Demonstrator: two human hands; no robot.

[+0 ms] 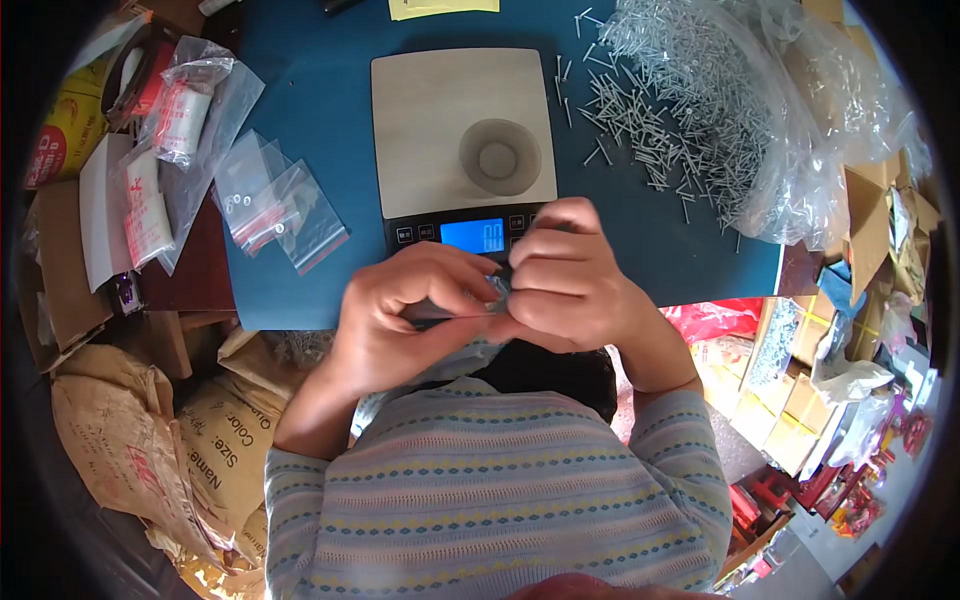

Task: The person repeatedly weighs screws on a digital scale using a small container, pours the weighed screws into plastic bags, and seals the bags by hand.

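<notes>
My left hand (390,315) and my right hand (570,280) meet at the near edge of the table, both closed, with fingertips pinched around a small clear plastic bag (497,290). Most of that bag is hidden by the fingers, and its contents cannot be made out. Just beyond the hands stands a digital scale (420,120) with a lit blue display. A translucent round cup (500,157) rests on the scale's plate. Several small zip bags (310,215), some with small round pieces inside, lie left of my hands.
Loose screws (650,120) spill from a large clear bag (800,180) on the right of the blue table mat (300,80). Wrapped white rolls (150,210) lie at the left. Yellow paper (440,8) is at the far edge. Brown sacks (130,430) and cartons flank the table.
</notes>
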